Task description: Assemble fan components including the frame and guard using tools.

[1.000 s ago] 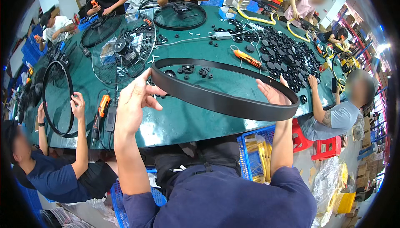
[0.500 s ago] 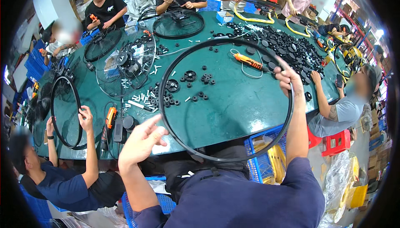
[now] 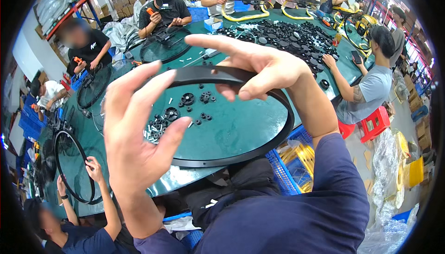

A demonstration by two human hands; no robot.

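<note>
A large thin black hoop hangs tilted in front of me, above the green table. My right hand pinches its far edge between the thumb on top and the fingers below, the index finger pointing out to the left. At the hoop's left side, my left hand is raised with thumb and fingers spread, holding nothing. It hides that part of the rim, so I cannot tell whether it touches. Through the hoop I see black round knobs and small white pieces on the table.
The green table carries a heap of black round parts at the back right. At the left a co-worker holds another black hoop. A blue basket with yellow pieces and a red stool stand at the right.
The hoop has gone from facing me nearly upright to a flatter tilt. My right hand has moved left along with its rim, and my left hand has risen closer, its fingers spread.
</note>
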